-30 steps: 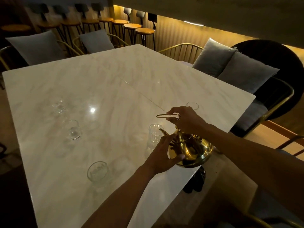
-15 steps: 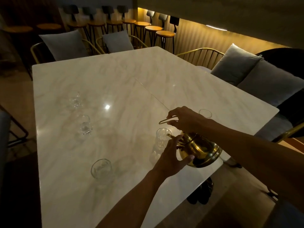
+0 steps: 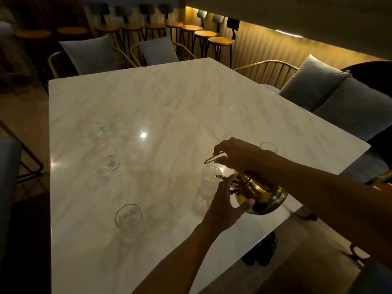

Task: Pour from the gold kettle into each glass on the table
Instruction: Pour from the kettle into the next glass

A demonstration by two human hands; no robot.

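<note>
Both hands on the polished gold metal kettle (image 3: 259, 195), which is off the table and tilted spout-down toward the left. Right hand (image 3: 237, 154) is closed over the thin gold wire handle from above; one loop end of the handle pokes out past the fingers, the rest is hidden under the palm. Left hand (image 3: 226, 203) is partly curled, thumb against the kettle's lower belly, fingertips near the spout base. Whether it bears any weight is unclear.

White marble-pattern table (image 3: 127, 98), two slabs butted together with a thin seam, carries the glasses. Near right corner and far edges are cut by shadow.

Tall clear ribbed glass (image 3: 206, 187) stands just under the spout tip, its right side hidden by the left hand's fingers. No stream visible; too dark to tell fill level. Wide clear glass (image 3: 129, 219) sits near the front, well left of the kettle. Two small clear glasses further back on the left: middle one (image 3: 111, 161) and far one (image 3: 99, 125), both faint against the marble, outlines hard to make out. Another clear glass rim (image 3: 268, 146) shows behind the right wrist, body hidden by the forearm.

Grey cushions (image 3: 314, 81) on gold-frame chairs ring the table; wooden-seat bar stools (image 3: 219, 41) line the back wall. Room dim, floor detail lost.
</note>
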